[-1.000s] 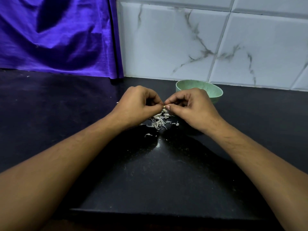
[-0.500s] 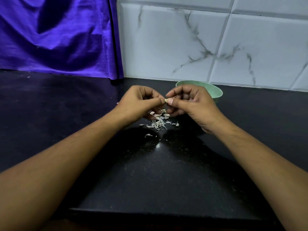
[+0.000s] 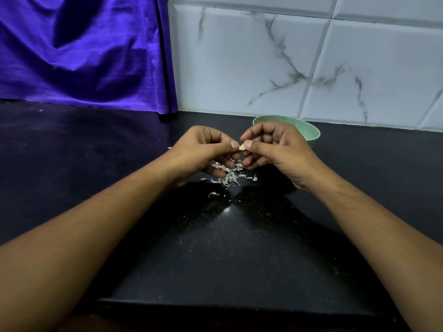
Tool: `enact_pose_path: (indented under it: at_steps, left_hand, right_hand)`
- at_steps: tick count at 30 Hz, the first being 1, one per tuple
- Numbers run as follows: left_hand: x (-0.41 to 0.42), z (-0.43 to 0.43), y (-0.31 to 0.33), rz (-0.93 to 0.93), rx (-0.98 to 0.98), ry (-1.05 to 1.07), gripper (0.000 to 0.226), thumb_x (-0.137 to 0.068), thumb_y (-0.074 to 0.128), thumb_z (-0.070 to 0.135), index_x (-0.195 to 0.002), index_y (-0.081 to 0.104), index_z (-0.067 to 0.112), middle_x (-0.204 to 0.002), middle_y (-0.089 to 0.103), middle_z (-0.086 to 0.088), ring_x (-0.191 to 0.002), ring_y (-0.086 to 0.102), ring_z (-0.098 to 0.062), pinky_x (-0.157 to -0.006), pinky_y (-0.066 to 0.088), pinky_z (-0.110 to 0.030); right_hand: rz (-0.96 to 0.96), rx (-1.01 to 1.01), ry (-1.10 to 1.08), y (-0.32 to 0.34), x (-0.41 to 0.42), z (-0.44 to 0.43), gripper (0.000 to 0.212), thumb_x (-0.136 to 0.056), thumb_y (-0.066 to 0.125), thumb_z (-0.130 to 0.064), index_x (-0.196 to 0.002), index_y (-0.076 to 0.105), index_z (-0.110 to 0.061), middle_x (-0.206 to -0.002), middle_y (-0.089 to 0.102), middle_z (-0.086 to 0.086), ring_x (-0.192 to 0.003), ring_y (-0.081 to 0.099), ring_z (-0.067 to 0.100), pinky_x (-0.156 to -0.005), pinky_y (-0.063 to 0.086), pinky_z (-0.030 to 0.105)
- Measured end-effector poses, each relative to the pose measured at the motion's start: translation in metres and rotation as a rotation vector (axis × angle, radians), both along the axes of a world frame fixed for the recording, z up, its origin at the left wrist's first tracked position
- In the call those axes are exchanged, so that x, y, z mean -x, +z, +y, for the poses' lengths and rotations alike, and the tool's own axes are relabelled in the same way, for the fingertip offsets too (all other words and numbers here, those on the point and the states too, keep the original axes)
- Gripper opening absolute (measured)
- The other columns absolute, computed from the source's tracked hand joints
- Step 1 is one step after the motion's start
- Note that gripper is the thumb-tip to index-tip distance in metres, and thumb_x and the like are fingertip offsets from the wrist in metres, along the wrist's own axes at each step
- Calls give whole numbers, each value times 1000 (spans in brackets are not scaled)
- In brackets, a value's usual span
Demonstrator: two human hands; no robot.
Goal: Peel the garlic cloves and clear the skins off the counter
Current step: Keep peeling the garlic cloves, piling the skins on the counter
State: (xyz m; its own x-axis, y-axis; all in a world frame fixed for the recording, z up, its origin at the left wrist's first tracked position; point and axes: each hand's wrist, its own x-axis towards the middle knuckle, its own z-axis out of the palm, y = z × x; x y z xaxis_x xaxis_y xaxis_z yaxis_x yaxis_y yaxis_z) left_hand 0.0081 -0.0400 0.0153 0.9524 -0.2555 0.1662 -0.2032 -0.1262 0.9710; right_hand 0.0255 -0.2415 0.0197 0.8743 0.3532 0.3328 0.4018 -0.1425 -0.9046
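Note:
A small pale garlic clove point(image 3: 242, 147) is held above the black counter point(image 3: 215, 248), pinched between the fingertips of both hands. My left hand point(image 3: 203, 152) grips it from the left with curled fingers. My right hand point(image 3: 271, 149) pinches it from the right between thumb and forefinger. Most of the clove is hidden by the fingers. A loose heap of white garlic skins point(image 3: 229, 174) lies on the counter just below the hands, with a few stray bits nearer me.
A pale green bowl point(image 3: 309, 133) stands behind my right hand, near the marbled white tile wall point(image 3: 287, 63); its inside is hidden. A purple cloth point(image 3: 84, 51) hangs at the back left. The counter's front edge runs close to me.
Both hands have lifted a little off the counter with the clove, and my right hand has turned so its fingers face me more. The skin heap has stayed put.

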Motion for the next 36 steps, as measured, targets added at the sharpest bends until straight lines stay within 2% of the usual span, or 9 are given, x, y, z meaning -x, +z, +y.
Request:
enact_pose_path:
  at_steps: [6, 17, 24, 27, 32, 36]
  left_hand:
    - [1, -1, -1, -2, -45, -2, 11, -100, 64, 13, -94, 70, 5, -83, 74, -7, -73, 69, -16, -56, 59, -29]
    - [4, -6, 1, 45, 56, 8, 14, -99, 61, 10, -88, 69, 7, -76, 70, -6, -63, 67, -13, -54, 58, -28]
    - [3, -7, 1, 22, 73, 47, 12, -98, 63, 12, -96, 68, 1, -76, 67, -7, -64, 65, -13, -54, 57, -28]
    - [3, -6, 2, -7, 62, 66, 11, -98, 64, 12, -92, 68, 3, -76, 67, -7, -65, 65, -13, -55, 57, -29]
    - [3, -7, 1, -24, 36, 66, 13, -98, 63, 11, -89, 67, 5, -72, 66, -4, -63, 64, -12, -57, 57, -30]
    - [3, -7, 1, -24, 32, 69, 13, -98, 63, 11, -88, 67, 5, -72, 65, -4, -63, 64, -13, -57, 57, -30]
  right_hand:
    - [40, 19, 1, 0, 1, 0, 11, -95, 65, 2, -105, 67, 7, -94, 70, 36, -68, 72, 25, -69, 63, 37]
    - [166, -97, 36, 0, 1, 1, 13, -95, 66, -4, -105, 72, 2, -82, 74, 17, -69, 74, 23, -68, 64, 33]
    - [133, -101, 66, -1, 2, 2, 26, -90, 73, -10, -112, 72, 4, -96, 76, 24, -80, 75, 27, -76, 65, 35]
    - [100, -63, 63, -2, 2, 1, 25, -92, 71, -9, -114, 71, 3, -100, 76, 23, -85, 76, 29, -77, 65, 36]
    - [29, -54, 29, -3, 1, 3, 17, -95, 67, -4, -108, 72, 6, -92, 77, 21, -74, 72, 24, -75, 64, 37]
    - [25, -87, 17, -6, 1, 6, 16, -98, 65, -5, -107, 71, 7, -89, 77, 21, -74, 73, 24, -75, 63, 39]
